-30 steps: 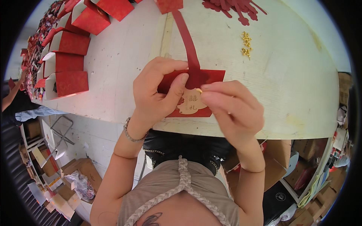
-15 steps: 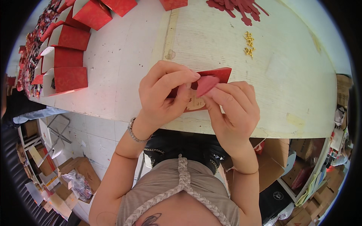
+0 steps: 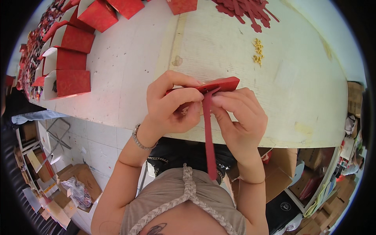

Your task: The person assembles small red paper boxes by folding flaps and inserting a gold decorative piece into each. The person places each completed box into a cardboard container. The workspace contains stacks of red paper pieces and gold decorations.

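Observation:
Both my hands hold a flat red card piece (image 3: 219, 84) over the near edge of the white table (image 3: 297, 78). My left hand (image 3: 174, 103) grips its left side with fingers curled over the top. My right hand (image 3: 239, 117) pinches it where a long red strip (image 3: 209, 141) joins and hangs down toward my lap. Much of the card is hidden behind my fingers.
Several open red boxes (image 3: 64, 82) line the table's left side. A pile of red strips (image 3: 244, 9) lies at the far edge, with small gold pieces (image 3: 257, 51) nearer. Cardboard boxes (image 3: 282, 176) and clutter fill the floor below.
The red strip that lay up across the table a second ago has swung over and now hangs down toward me. The card has tipped edge-on in my hands.

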The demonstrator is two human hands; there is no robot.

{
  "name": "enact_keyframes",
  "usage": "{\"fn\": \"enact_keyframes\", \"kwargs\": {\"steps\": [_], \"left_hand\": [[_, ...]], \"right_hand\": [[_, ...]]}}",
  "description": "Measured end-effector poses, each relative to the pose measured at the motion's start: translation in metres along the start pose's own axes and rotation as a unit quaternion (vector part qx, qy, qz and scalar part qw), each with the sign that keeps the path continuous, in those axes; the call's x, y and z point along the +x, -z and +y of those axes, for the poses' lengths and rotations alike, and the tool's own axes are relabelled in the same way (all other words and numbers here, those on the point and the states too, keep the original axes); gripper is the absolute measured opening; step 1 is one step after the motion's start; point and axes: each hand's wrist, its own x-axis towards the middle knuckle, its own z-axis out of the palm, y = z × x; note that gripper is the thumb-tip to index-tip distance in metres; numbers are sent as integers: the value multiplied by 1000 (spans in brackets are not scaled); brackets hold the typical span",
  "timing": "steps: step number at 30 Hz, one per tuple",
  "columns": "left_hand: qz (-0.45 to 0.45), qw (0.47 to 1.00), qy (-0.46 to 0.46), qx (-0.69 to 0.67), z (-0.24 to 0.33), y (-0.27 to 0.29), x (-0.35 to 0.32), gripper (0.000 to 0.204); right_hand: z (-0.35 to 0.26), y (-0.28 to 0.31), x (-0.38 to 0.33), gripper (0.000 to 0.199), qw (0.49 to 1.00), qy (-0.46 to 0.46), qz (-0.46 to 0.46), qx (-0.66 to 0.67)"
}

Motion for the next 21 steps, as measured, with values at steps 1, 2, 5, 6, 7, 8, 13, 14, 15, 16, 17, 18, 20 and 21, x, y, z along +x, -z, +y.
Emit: {"fn": "enact_keyframes", "kwargs": {"steps": [1, 2, 5, 6, 7, 8, 13, 14, 15, 16, 17, 18, 20, 21], "left_hand": [[7, 1000, 3, -14, -1, -2, -1, 25], [14, 1000, 7, -25, -1, -3, -2, 25], [28, 999, 21, -27, 1, -3, -4, 23], [23, 999, 30, -32, 1, -3, -3, 24], [19, 998, 40, -36, 1, -1, -3, 24], [13, 998, 49, -41, 0, -1, -3, 24], [-44, 999, -8, -16, -2, 7, 5, 23], [-76, 997, -20, -3, -1, 13, 10, 24], [-107, 994, -32, 11, 1, 18, 16, 24], [-127, 992, -6, 16, 5, 22, 21, 23], [-149, 988, 20, 22, 8, 25, 26, 22], [-170, 984, 46, 29, 12, 26, 29, 22], [-86, 971, 220, -32, 28, 19, 32, 19], [-43, 950, 304, -60, 33, 17, 34, 17]], "right_hand": [[0, 0, 1, 21, 1000, 13, 0, -3], [0, -1, 2, 21, 1000, 5, -4, 6], [-4, 0, 6, 21, 999, -23, -12, 23], [-7, 0, 6, 21, 999, -36, -12, 21], [-10, 0, 6, 21, 999, -48, -12, 20], [-13, 1, 7, 20, 999, -44, -13, -11], [-24, 10, 22, 20, 990, -61, -2, -126], [-20, 12, 24, 20, 995, -60, -25, -79], [-12, 14, 26, 20, 997, -58, -48, -32], [-6, 14, 28, 21, 996, -56, -71, 17], [2, 12, 26, 20, 992, -51, -103, 53], [5, 9, 21, 20, 988, -89, -91, 88], [6, 3, 15, 19, 972, -160, -65, 159], [7, 2, 14, 19, 975, -141, -58, 159]]}}
